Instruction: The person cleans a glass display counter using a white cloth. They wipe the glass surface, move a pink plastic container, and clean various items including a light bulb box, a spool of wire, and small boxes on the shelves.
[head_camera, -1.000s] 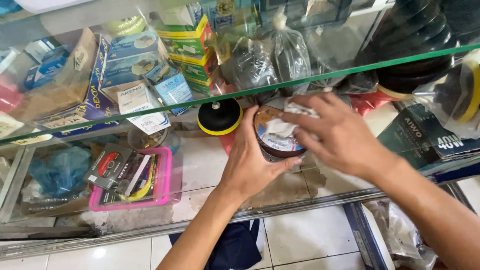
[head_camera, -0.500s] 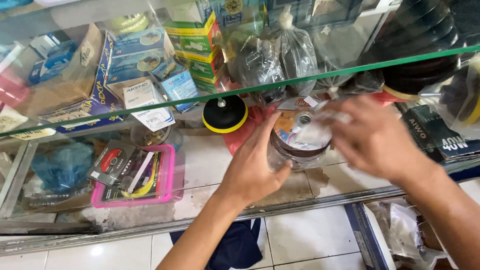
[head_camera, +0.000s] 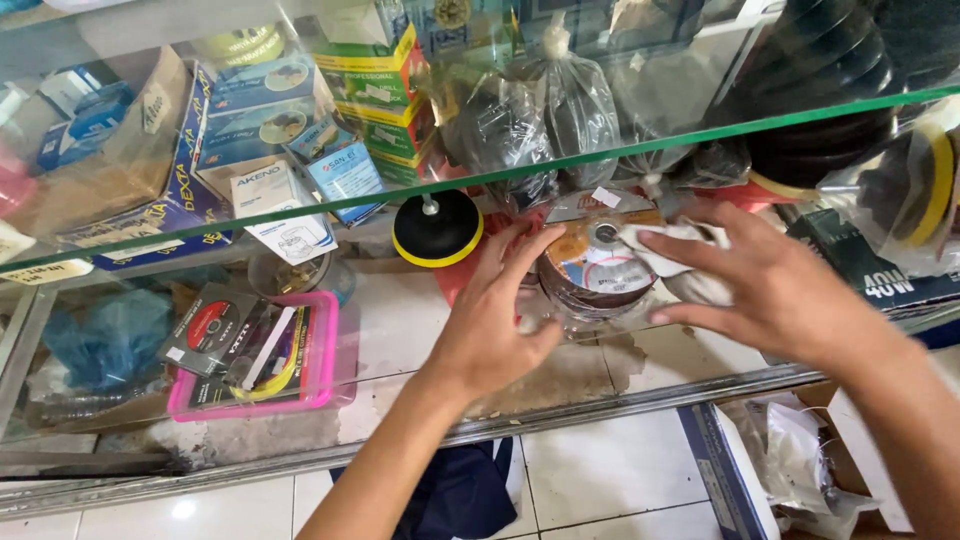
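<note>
A stack of round cutting discs in clear plastic wrap stands on the lower shelf of a glass display case. My left hand grips the stack's left side, fingers spread along its rim. My right hand presses a small white cloth onto the top disc near its centre hole. The top disc's label is orange, white and blue.
A black and yellow backing pad stands just left of the stack. A pink tray of packaged tools lies further left. A glass shelf edge crosses above, with boxes, bagged discs and black wheels behind.
My right hand has slid the cloth across the top disc, from its left part toward the right. My left hand keeps its grip on the stack's side.
</note>
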